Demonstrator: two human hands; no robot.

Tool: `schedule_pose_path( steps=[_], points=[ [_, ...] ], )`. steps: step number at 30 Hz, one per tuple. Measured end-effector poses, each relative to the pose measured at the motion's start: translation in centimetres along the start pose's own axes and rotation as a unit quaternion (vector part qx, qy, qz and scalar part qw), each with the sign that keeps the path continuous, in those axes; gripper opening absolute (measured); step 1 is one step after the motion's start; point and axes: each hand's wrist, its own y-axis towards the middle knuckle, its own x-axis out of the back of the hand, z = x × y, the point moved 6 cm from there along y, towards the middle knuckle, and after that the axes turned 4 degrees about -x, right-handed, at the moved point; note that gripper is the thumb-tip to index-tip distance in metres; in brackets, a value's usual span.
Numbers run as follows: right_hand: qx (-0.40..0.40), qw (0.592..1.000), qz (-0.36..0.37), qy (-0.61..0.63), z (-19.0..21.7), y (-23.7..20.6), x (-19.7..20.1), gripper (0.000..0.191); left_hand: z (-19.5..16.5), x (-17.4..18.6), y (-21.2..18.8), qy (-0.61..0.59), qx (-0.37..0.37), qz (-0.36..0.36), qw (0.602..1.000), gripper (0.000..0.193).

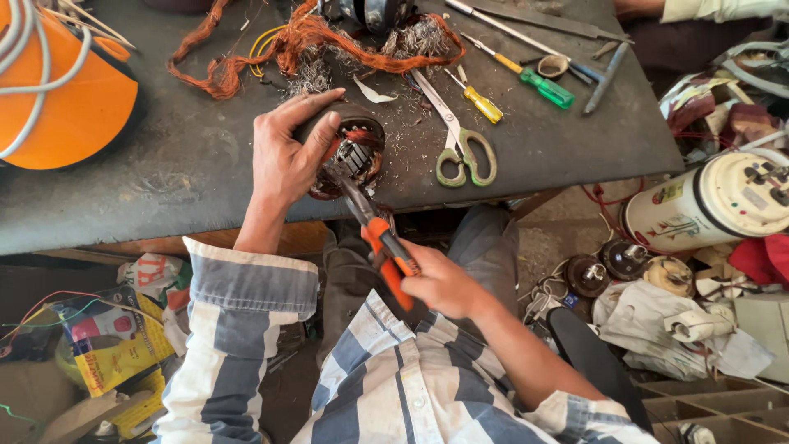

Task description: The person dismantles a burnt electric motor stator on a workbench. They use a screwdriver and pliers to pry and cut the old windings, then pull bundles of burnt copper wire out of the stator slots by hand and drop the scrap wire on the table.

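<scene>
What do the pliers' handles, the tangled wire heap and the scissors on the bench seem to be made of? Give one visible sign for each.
Pliers in the right hand: handles look like orange plastic or rubber sleeves, matte; jaws dark metal.
Wire heap: probably enamelled copper, going by its reddish-orange sheen and fine strands.
Scissors: grey steel blades with a dull shine; olive loops, likely coated.

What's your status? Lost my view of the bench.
Left hand steadies the motor stator. Right hand holds orange pliers, tips in the windings. Scissors lie beside it, apart.

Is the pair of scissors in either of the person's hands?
No: the scissors lie on the workbench, while the right hand holds orange-handled pliers.
</scene>
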Motion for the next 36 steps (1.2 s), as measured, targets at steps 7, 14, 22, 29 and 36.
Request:
schedule_pose_path(
  steps=[7,14,22,29,36],
  points=[
    [-0.055,0.874,0.175,0.450,-2.2,0.2,0.4,0.057,-0.6,-0.3,-0.1,0.030,-0.038,0.013,0.999,0.031],
    [-0.022,0.847,0.199,0.493,-3.4,0.8,0.1,0.059,-0.9,-0.1,-0.1,0.027,-0.062,0.014,0.998,0.031],
    [-0.041,0.828,0.170,0.533,-4.2,1.4,-0.9,0.057,-0.9,-0.1,-0.1,0.020,-0.044,0.017,0.999,0.031],
    [-0.107,0.881,0.111,0.448,-5.9,1.3,-2.7,0.031,-0.5,-0.3,0.2,0.027,-0.006,0.012,1.000,0.030],
    [0.106,0.932,-0.205,-0.281,-5.0,2.6,-1.3,0.042,0.1,-0.1,0.4,0.044,0.000,-0.020,0.999,0.027]
  ],
)
